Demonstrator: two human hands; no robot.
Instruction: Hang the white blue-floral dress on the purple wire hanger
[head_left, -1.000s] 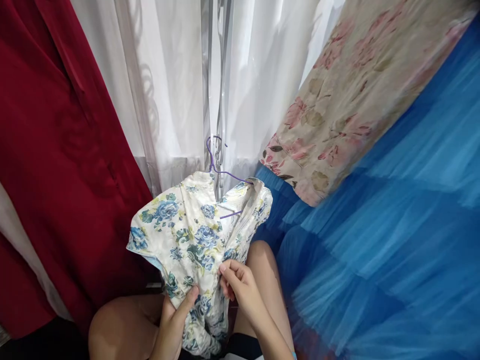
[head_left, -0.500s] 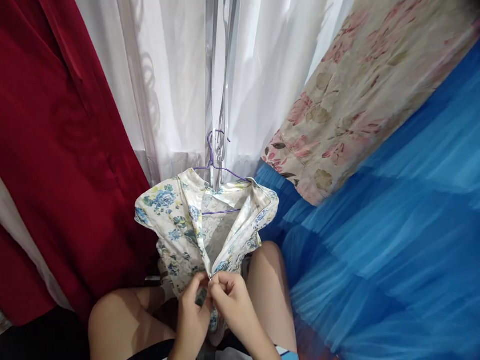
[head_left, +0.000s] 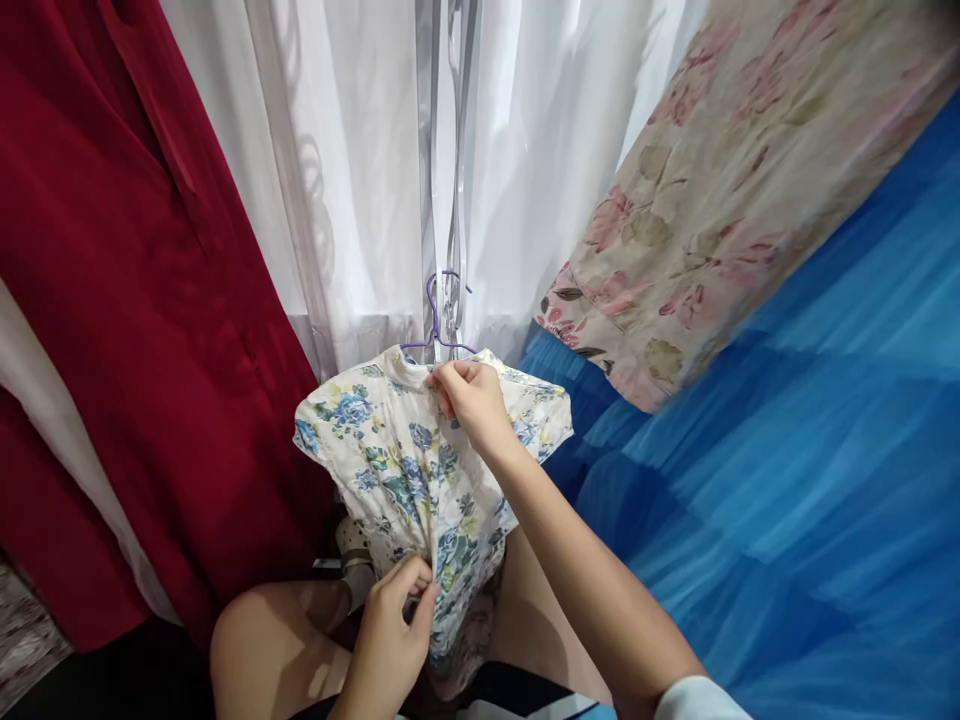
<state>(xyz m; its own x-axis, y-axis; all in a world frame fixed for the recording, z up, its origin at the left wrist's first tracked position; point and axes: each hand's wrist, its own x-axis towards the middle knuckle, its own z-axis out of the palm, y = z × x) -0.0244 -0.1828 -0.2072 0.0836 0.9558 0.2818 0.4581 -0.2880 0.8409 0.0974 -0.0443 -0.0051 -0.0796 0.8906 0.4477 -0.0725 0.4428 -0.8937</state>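
Note:
A white dress (head_left: 360, 440) with blue and yellow flowers hangs on a purple wire hanger (head_left: 434, 312), its zip side facing me. The two edges now meet along the middle seam, up to the collar. At the collar, my right hand (head_left: 474, 395) is closed in a pinch at the top of the seam. The zipper pull itself is hidden by these fingers. Lower down, my left hand (head_left: 401, 605) pinches the cloth beside the seam and holds it toward me. The lower part of the dress hangs between my legs.
White curtain cloth (head_left: 360, 150) with shiny ribbons (head_left: 450, 130) hangs behind the hanger. Red cloth (head_left: 187, 350) hangs on the left. On the right are a beige cloth with pink flowers (head_left: 675, 230) and blue ruffled tulle (head_left: 750, 500). My bent knee (head_left: 262, 640) is at lower left.
My right hand has moved up from the lower seam to the collar, and the open V of the dress has come together. My left hand stays low on the seam.

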